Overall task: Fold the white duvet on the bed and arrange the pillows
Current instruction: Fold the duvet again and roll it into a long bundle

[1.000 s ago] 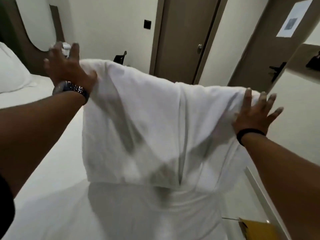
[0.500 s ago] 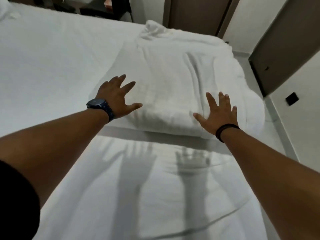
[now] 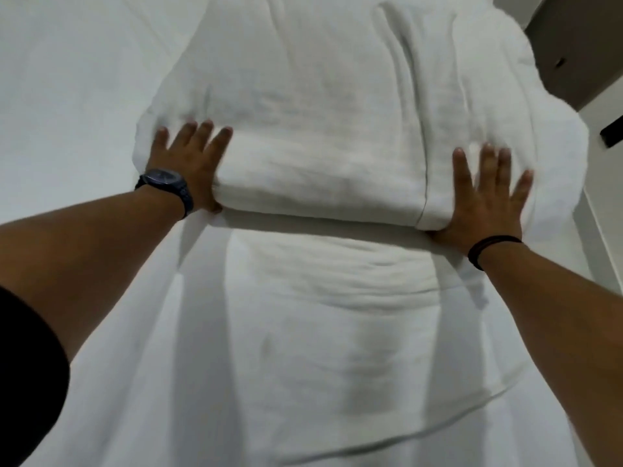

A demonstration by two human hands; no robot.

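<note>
The white duvet (image 3: 320,123) lies on the bed as a thick folded bundle, with a flatter layer of it (image 3: 323,332) spread toward me. My left hand (image 3: 188,163), with a dark watch on its wrist, clasps the near left corner of the fold, fingers on top and thumb tucked beneath. On the near right corner my right hand (image 3: 482,197), with a black band on its wrist, holds the fold the same way. No pillow is in view.
The white bed sheet (image 3: 67,79) stretches away on the left. At the right edge are a pale wall with a black switch (image 3: 612,136) and a brown door panel (image 3: 583,45) close to the bed's side.
The duvet was held up in the air, then laid down on the bed. My hands went from lying flat near its edge to clasping the fold, and my view moved closer.
</note>
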